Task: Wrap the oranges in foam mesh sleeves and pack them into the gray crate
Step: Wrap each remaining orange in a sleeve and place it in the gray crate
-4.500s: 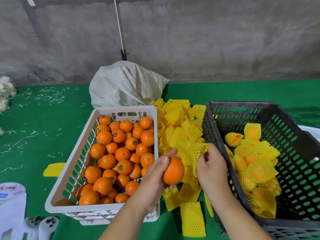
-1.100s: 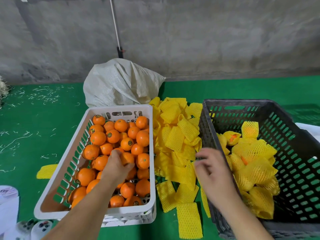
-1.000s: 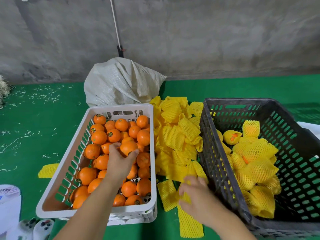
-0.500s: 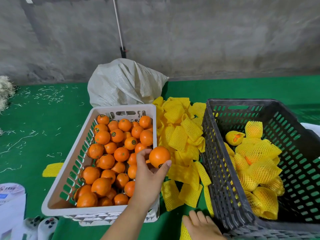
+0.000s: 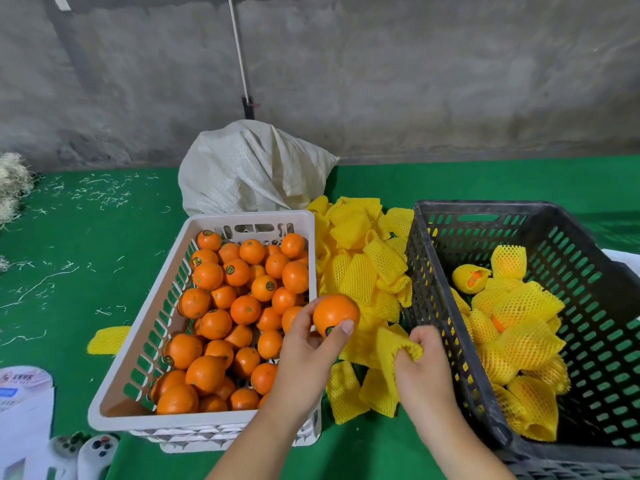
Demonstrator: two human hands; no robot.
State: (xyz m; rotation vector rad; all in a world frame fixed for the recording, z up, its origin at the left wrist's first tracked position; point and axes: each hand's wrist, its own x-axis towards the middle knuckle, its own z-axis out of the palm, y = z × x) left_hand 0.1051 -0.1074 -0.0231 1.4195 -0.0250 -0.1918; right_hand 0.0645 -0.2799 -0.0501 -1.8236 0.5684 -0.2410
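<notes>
Roughly a dozen wrapped oranges [image 5: 512, 306] lying in gray crate [image 5: 588, 233]; dozens waiting bare in white basket [image 5: 145, 327]. Left hand [image 5: 304, 355] fingers clamping orange [image 5: 334, 311]; right hand [image 5: 420, 362] pinching sleeve [image 5: 389, 344], not yet wrapping.

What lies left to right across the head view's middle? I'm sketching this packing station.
Stray sleeve → white crate → left hand holding orange → right hand gripping foam sleeve → gray crate.
</notes>
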